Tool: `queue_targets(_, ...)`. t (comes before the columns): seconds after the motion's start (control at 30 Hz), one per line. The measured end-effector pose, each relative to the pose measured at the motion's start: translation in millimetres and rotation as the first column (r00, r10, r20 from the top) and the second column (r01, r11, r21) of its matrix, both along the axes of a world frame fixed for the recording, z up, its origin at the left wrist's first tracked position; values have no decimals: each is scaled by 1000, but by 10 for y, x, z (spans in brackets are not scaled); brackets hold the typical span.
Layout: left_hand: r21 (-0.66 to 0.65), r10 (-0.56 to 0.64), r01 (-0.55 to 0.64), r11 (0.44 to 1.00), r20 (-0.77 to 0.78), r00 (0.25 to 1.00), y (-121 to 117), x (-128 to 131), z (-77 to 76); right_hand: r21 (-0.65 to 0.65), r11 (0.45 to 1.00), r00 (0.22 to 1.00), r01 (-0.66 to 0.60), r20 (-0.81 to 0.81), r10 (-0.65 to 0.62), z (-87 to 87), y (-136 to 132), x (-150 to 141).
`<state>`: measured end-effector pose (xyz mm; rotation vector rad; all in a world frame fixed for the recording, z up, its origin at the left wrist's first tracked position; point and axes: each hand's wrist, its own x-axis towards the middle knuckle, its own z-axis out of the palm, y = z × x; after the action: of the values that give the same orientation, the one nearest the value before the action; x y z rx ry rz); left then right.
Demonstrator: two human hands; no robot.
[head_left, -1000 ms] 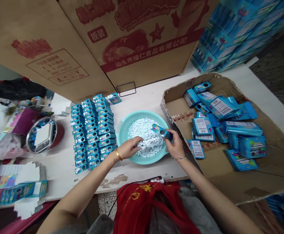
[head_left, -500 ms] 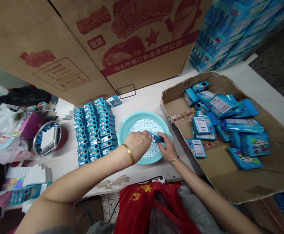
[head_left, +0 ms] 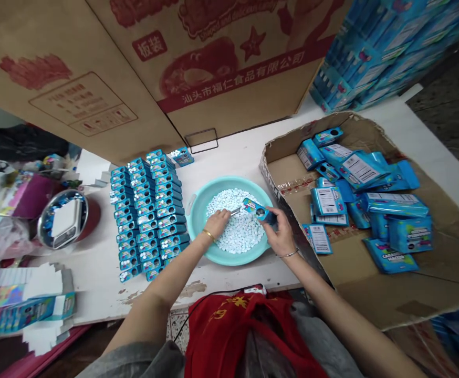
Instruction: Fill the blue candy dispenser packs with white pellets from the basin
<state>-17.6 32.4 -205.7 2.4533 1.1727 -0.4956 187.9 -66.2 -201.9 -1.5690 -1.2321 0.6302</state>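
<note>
My left hand (head_left: 217, 224) is closed around a slim silvery tool (head_left: 235, 211) over the left part of a turquoise basin (head_left: 197, 239). The tool's exact kind is hard to make out. Small pale candies (head_left: 239, 239) fill the middle of the basin. Above its right side, my right hand (head_left: 280, 233) grips a small blue candy box (head_left: 267, 214), tilted, with a dark round hole facing up. Rows of similar blue boxes (head_left: 146, 215) stand left of the basin, some with white candies showing at their holes.
A cut-down carton (head_left: 355, 268) holding blue packs (head_left: 327, 202) stands on the right. Large brown cartons (head_left: 115, 63) wall off the back. Stacked blue packages (head_left: 371, 58) rise at the back right. On the left are a metal pot (head_left: 91, 215) and flat card pieces (head_left: 46, 286).
My left hand has drawn back leftward from the box, uncovering the silvery tool. My right hand has shifted slightly right with the box. The view has moved a little.
</note>
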Motion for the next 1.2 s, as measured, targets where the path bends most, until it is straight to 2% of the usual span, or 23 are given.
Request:
queue_targets(0.07, -61, -19, 23, 998, 65, 998, -195, 61, -137, -15, 1000, 1000, 21, -9, -21, -11, 7, 4)
queue_targets(0.13, -160, -8, 37, 986, 179, 984, -371, 86, -205, -31, 999, 999, 39, -20, -40, -41, 4, 11)
queue_targets(0.2, -258, 48, 35, 966, 306, 951, -489, 67, -219, -44, 998, 998, 50, -35, -51, -78, -7, 24)
queue_targets(0.27, -323, 119, 19, 946, 402, 908, -531, 7, -165, -49, 997, 997, 56, -50, -59, -105, -22, 43)
queue_targets(0.37, -368, 171, 32, 929, 505, 846, -476, -126, 91, -52, 997, 996, 62, -54, -64, -107, -49, 72)
queue_targets(0.47, -329, 118, 91, 940, 564, 817, -349, -247, 533, -43, 998, 998, 53, -16, -54, -68, -75, 80)
queue_targets(0.57, -248, 38, 119, 961, 548, 836, -207, -279, 1021, 4, 1000, 999, 18, 30, -18, -33, -95, 47)
queue_targets(0.67, -167, -59, 142, 976, 423, 904, -89, -181, 1422, 46, 998, 998, -46, 46, 43, -28, -106, -23)
queue_targets(0.77, -118, -150, 169, 979, 150, 977, -52, 31, 1712, 88, 991, 994, -105, 52, 101, -40, -117, -108)
queue_targets(0.87, -73, -186, 177, 981, -132, 974, -136, 298, 1937, 105, 987, 992, -124, 50, 119, -48, -127, -182)
queue_targets(0.93, -26, -188, 187, 982, -215, 958, -231, 454, 2070, 100, 987, 992, -127, 34, 124, -57, -129, -216)
queue_targets(1.03, 19, -211, 221, 975, -233, 949, -313, 556, 2230, 81, 989, 992, -123, -7, 124, -83, -124, -242)
queue_targets(1.1, 43, -234, 248, 968, -213, 949, -267, 503, 2278, 75, 991, 993, -113, -35, 116, -89, -119, -252)
queue_targets(1.2, 81, -257, 262, 962, -65, 964, -49, 318, 2178, 89, 992, 992, -94, -74, 100, -18, -106, -282)
